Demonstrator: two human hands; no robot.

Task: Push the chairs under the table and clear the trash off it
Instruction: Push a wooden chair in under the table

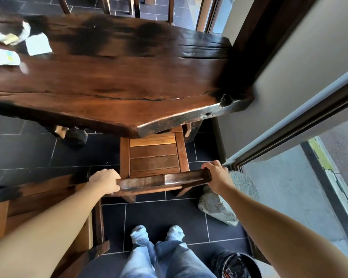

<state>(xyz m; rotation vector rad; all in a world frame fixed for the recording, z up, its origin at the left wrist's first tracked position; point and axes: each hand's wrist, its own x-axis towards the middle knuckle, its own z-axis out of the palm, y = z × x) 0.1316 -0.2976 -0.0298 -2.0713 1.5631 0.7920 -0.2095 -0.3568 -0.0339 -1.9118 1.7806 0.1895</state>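
While standing on dark floor tiles [161,213], white shoes [139,233] and blue jeans [169,259] at the very bottom. Black bin [235,263] just beside the right leg, only partly in view. Second wooden chair [40,213] low on the left, under the left arm, well out from the table. Grey rock [227,199] on the floor to the right, just beside the first chair.

Both arms stretched forward. Left hand [105,182] wrapped around the left end of the chair's top rail [163,180], fingers curled over it. Right hand [216,175] closed on the right end of the same rail. Wooden chair [155,157] right ahead, with its slatted seat partly tucked under the table edge and its back part sticking out.

Big dark wooden table [119,81] past the chair, with a thick rough edge. Trash far off on the left side of the tabletop: white paper pieces [38,44], a crumpled wrapper [10,36] and a flat white packet [3,57], all blurry. More chair backs [119,6] at the far side of the table. Grey wall [289,63] and a glass door [301,187] on the right.
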